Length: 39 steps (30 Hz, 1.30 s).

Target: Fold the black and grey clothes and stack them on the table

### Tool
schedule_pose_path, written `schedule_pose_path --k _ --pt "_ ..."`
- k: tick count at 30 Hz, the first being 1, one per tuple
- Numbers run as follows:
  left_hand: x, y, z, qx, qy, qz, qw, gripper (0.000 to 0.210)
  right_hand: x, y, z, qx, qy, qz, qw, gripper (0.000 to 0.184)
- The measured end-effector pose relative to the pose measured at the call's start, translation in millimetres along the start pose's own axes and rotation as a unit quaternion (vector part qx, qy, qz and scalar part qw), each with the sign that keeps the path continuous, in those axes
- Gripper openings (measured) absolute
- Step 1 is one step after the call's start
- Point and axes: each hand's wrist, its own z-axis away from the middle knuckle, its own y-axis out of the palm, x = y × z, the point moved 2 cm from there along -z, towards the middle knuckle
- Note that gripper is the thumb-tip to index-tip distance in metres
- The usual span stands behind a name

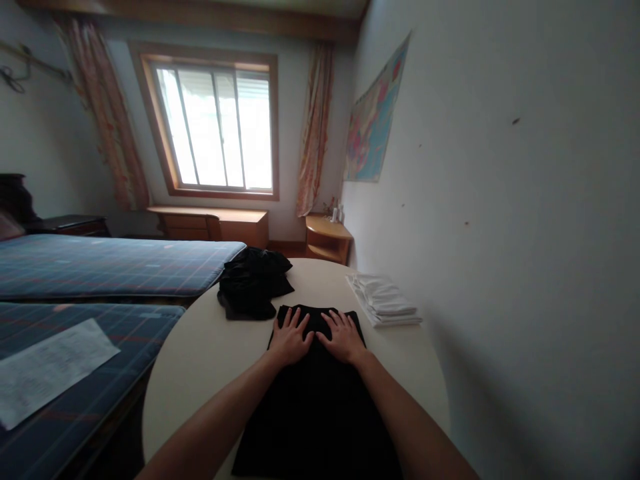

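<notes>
A black garment [315, 413] lies spread flat on the round cream table [193, 373], running from the near edge toward the middle. My left hand [291, 337] rests on its far left part, palm down with fingers spread. Beside it, my right hand [343, 335] presses flat on the far right part, fingers also apart. The two thumbs nearly meet. Neither hand grips the cloth. Whether the garment is a shirt or trousers cannot be made out.
A heap of black cloth [255, 283] sits at the table's far left. Folded white cloths [385, 300] lie at the right, near the wall [525, 267]. Left of the table are beds with blue plaid mattresses [120, 263], one bearing a paper sheet [55, 367].
</notes>
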Motion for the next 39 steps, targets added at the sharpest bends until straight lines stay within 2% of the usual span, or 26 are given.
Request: schedule_pose_path --k 10,14,19,25,29,34,39 --pt "-10 -3.4 57 0.017 -0.008 0.003 1.000 0.063 18 2 54 -0.006 -0.015 -0.009 1.000 0.068" --pt "-13 -4.8 70 0.021 -0.006 0.002 1.000 0.064 21 3 67 -0.003 -0.019 -0.005 1.000 0.068" --pt "-13 -9.1 62 0.037 -0.010 0.002 0.999 0.068 19 2 59 0.025 -0.011 -0.004 1.000 0.071" --pt "-6 -10.4 40 0.011 -0.015 -0.005 1.000 0.067 13 -2 38 0.042 0.007 -0.018 0.999 0.068" --pt "4 -7.2 27 -0.011 -0.032 0.011 0.999 0.064 10 -2 29 0.015 0.022 -0.022 0.999 0.066" --pt "25 -16.5 19 -0.035 -0.006 0.038 0.999 0.055 -1 -6 27 -0.033 0.039 -0.033 0.998 0.065" --pt "59 -36.8 14 0.019 0.042 0.052 0.998 0.040 -29 -18 24 0.006 0.013 -0.031 0.999 0.057"
